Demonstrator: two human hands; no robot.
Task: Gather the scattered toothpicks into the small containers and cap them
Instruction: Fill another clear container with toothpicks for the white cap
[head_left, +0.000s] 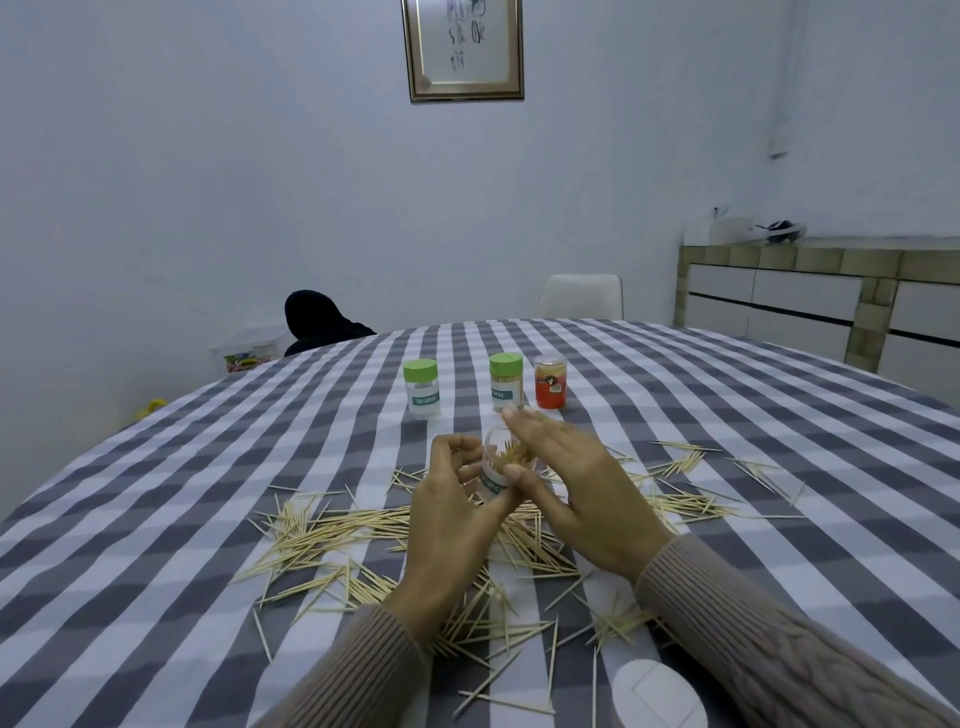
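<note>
Toothpicks (332, 535) — pale, thin — litter checked cloth (675, 395).

four containers (422, 388), many scattered toothpicks (332, 535)

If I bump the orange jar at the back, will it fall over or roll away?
The orange jar is taller than it is wide, so a bump near its lid would probably tip it. It is round, so on its side it could roll across the tablecloth. It looks like plastic, so likely light.
</note>
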